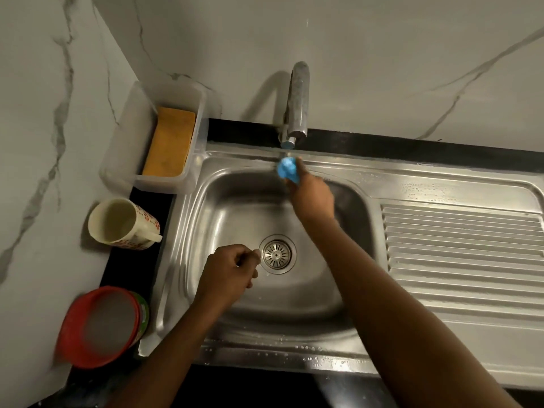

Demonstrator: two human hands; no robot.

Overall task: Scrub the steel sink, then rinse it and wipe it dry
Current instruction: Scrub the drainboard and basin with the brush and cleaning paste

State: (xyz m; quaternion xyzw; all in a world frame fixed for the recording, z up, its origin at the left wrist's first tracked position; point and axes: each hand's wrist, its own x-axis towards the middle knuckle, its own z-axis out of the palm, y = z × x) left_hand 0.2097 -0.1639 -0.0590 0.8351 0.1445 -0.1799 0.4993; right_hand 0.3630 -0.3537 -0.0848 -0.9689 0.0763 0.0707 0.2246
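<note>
Blue cloth (287, 169) gripped in the right hand (312, 198) beneath the tap (297, 101).

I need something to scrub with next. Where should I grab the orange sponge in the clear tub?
Come from above through the open top of the clear tub and pinch the orange sponge by its left long edge. That edge has bare tub floor beside it; the right edge lies against the wall.

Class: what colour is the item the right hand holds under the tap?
Blue. The item gripped by the right hand shows best in the head view.
</note>
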